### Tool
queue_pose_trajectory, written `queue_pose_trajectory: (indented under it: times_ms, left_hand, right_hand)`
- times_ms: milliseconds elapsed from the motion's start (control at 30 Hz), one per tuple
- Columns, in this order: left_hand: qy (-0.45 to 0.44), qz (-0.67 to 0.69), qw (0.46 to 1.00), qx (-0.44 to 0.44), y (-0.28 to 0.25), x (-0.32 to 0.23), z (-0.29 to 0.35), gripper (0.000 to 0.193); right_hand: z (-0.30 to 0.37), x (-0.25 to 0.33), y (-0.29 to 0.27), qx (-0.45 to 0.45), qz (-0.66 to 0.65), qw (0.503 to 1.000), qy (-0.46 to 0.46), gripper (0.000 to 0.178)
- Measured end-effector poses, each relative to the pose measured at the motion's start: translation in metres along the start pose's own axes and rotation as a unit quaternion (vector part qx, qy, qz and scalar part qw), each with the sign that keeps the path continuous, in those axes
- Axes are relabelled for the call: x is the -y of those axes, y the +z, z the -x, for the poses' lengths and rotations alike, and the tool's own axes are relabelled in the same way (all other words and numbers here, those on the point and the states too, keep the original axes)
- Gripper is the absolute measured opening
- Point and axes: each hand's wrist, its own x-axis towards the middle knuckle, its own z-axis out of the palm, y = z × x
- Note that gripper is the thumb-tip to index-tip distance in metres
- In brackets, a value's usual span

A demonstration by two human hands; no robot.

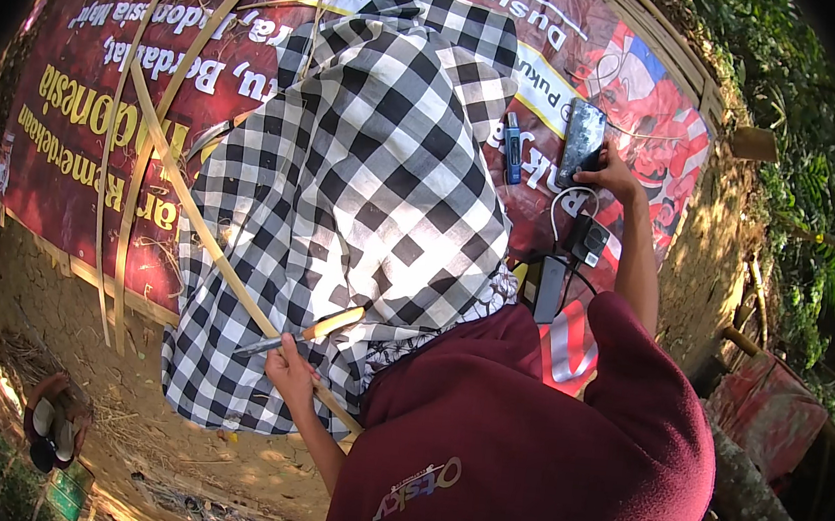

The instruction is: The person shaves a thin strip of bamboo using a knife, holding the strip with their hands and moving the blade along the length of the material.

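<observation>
- Currently, in the head view, the left hand [291,379] is closed around a long, pale, flat bamboo strip [204,230], which slants from the far left down to the near middle.
- A knife [315,328] with a light wooden handle and a narrow grey blade lies across that strip just beyond the fingers, its handle toward the right; whether the hand also grips the blade, I cannot tell.
- To the far right, the right hand [615,173] has its thumb and fingers on the near end of a dark rectangular phone [583,136]; I cannot tell whether the phone is lifted.
- A white cable [555,213] curves between that near end and a black blocky adapter [588,239].
- Nearer still sits a dark grey rectangular box [544,288], and left of the phone lies a slim blue tube [513,149].
- Black-and-white checked cloth [345,173] spreads over the middle, beneath strip and knife.
- Below it lies a dark red printed banner [55,165], with two more pale bamboo strips [126,232] on its left part.
- Maroon fleece clothing [540,453] fills the near right; green foliage [791,136] stands at the far right.
</observation>
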Motion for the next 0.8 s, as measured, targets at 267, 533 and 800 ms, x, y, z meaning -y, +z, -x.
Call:
queue_pose_trajectory:
  times_ms: [267, 533, 800]
  left_hand:
    - [-0.003, 0.008, 1.0, 0.0, 0.001, -0.001, 0.0, 0.038]
    - [0.004, 0.002, 1.0, 0.0, 0.0, -0.001, 0.0, 0.038]
    - [-0.003, 0.008, 1.0, -0.001, 0.001, -0.002, 0.001, 0.039]
  right_hand:
    - [-0.015, -0.006, -0.009, 0.037, 0.101, 0.994, -0.02, 0.113]
    - [-0.021, -0.012, -0.008, 0.037, 0.108, 0.993, -0.027, 0.115]
    - [-0.027, -0.024, -0.005, 0.012, 0.07, 0.997, -0.042, 0.119]
